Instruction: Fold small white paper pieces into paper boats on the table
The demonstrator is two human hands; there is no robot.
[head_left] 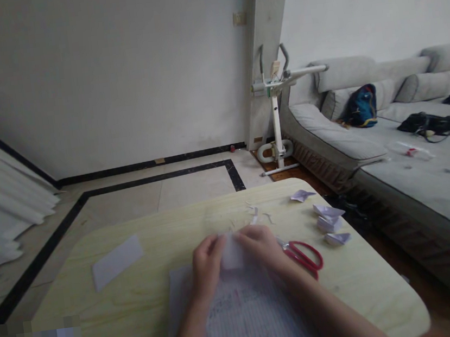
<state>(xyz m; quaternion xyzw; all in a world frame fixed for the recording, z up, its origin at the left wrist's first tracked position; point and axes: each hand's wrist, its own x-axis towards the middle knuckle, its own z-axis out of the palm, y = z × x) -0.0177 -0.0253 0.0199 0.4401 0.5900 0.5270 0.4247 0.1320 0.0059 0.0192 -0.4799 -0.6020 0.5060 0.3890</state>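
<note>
Between both hands is a small piece of white paper (232,256), held above a larger lined sheet with writing (243,319). My left hand (209,263) pinches its left upper edge, fingers closed. My right hand (261,243) grips its right upper corner, thumb and fingers together. Just right of the right hand lie scissors with red handles (315,256), partly hidden by that hand and forearm. Thin paper scraps (255,215) are scattered beyond the hands.
Several folded paper pieces (329,211) rest along the table's right side. A loose white sheet (117,262) lies at the left on the wooden table (145,320). Past the right edge stand a grey sofa (407,179) and white exercise equipment (277,124).
</note>
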